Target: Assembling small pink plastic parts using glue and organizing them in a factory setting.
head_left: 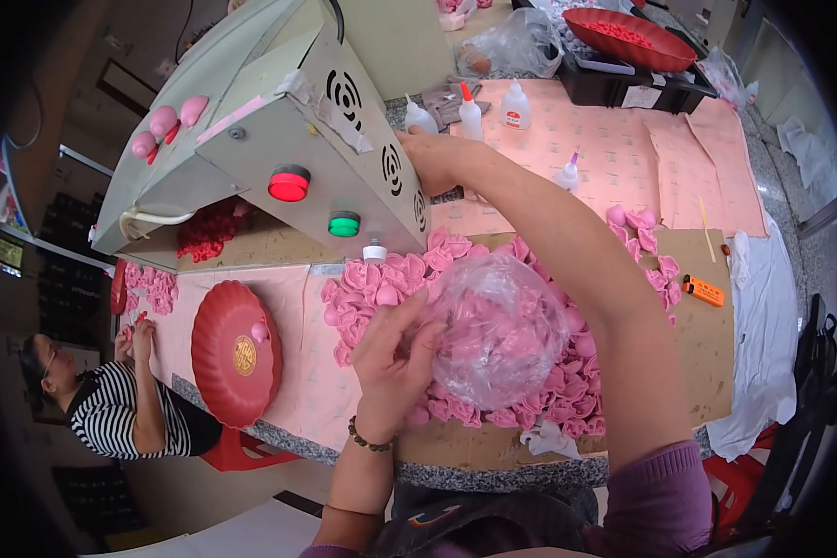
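My left hand (391,349), with a beaded bracelet at its wrist, is at the left edge of a clear plastic bag (499,330) full of pink petal-shaped pieces. Its thumb and fingers are apart, the tips touching or almost touching the film. Around the bag lies a heap of loose pink petal pieces (372,284). Across the table stretches my right arm, and my right hand (425,160) is against the side of a grey metal machine (353,139), where its fingers are hidden. White squeeze bottles, one with a red tip (470,112), stand just beyond that hand.
A red scalloped tray (216,353) stands at left, near a seated person in stripes (126,409). An orange lighter (703,290) lies on the cardboard (697,372) at right. At the back, a red dish (581,17) rests over a black crate (586,88).
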Available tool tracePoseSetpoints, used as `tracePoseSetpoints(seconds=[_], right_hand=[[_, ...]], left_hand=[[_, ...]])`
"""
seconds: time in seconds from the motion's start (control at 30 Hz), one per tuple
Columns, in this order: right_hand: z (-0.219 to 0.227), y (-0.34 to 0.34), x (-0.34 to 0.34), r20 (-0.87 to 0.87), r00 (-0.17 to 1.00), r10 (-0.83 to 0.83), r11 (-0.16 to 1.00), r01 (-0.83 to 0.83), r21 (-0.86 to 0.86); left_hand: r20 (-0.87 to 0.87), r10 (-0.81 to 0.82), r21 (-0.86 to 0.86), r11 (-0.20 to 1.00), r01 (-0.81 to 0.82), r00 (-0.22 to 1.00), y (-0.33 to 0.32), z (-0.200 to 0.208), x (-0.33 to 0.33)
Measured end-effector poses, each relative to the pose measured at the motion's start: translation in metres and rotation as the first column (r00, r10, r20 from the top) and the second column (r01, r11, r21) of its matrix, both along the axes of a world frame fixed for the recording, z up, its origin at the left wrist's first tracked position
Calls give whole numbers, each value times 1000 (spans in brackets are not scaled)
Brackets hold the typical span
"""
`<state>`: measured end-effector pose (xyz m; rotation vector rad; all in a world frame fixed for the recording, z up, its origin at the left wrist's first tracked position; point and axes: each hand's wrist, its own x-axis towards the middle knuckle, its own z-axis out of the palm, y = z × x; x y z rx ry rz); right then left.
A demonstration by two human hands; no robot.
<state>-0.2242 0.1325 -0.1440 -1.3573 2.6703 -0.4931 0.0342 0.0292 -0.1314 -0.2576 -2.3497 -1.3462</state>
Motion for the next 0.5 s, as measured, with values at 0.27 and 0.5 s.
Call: tracePoseSetpoints(seconds=[0.27, 0.5], right_hand=[[-3, -2, 1, -42, 997, -68, 993, 72, 89], [16, 17, 23, -69, 988, -136, 981, 144, 131]], left_hand=[[-130, -104, -117, 989, 89, 986, -9, -4, -7], [52, -23, -22, 999, 24, 998, -7, 5, -5]])
